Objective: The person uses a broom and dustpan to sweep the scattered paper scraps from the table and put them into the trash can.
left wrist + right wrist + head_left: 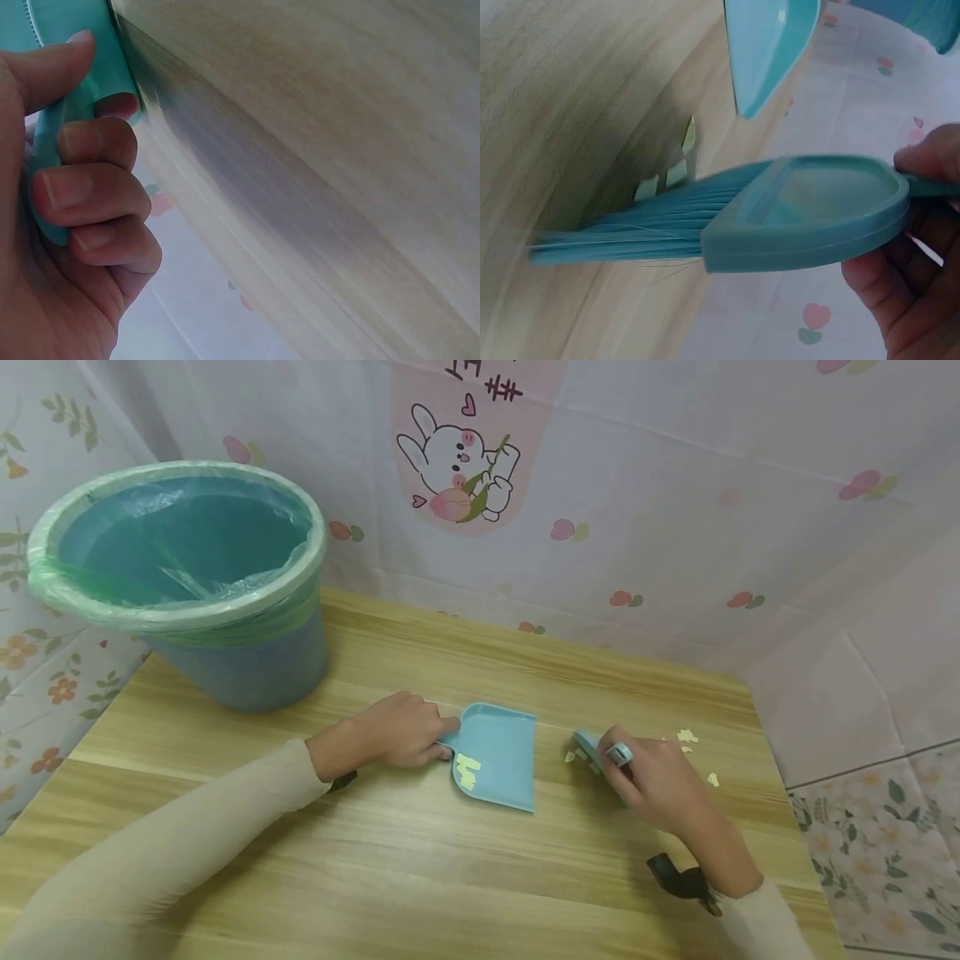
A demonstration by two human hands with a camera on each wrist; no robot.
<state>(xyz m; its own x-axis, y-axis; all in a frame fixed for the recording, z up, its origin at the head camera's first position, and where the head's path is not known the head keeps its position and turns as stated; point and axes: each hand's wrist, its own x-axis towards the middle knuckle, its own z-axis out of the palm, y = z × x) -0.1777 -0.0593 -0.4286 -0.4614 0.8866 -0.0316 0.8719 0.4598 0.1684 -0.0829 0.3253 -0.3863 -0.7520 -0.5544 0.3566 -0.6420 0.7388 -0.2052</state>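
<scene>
My left hand (pixel 405 731) grips the handle of a light blue dustpan (pixel 502 756), its fingers curled round it in the left wrist view. The pan lies on the table with its straight edge facing right, and yellow paper scraps (pixel 467 771) rest in it near the handle. To the right of the pan, my right hand (pixel 660 781) holds a small blue hand brush (pixel 802 214) by its handle. The bristles (pixel 645 225) meet the tabletop, with a few scraps (pixel 676 172) right at them, between brush and pan.
More yellow scraps (pixel 687 737) lie on the wooden table (pixel 420 877) to the right of my right hand. A blue bucket (pixel 262 668) lined with a clear plastic bag stands at the back left. A printed curtain (pixel 637 510) hangs behind the table.
</scene>
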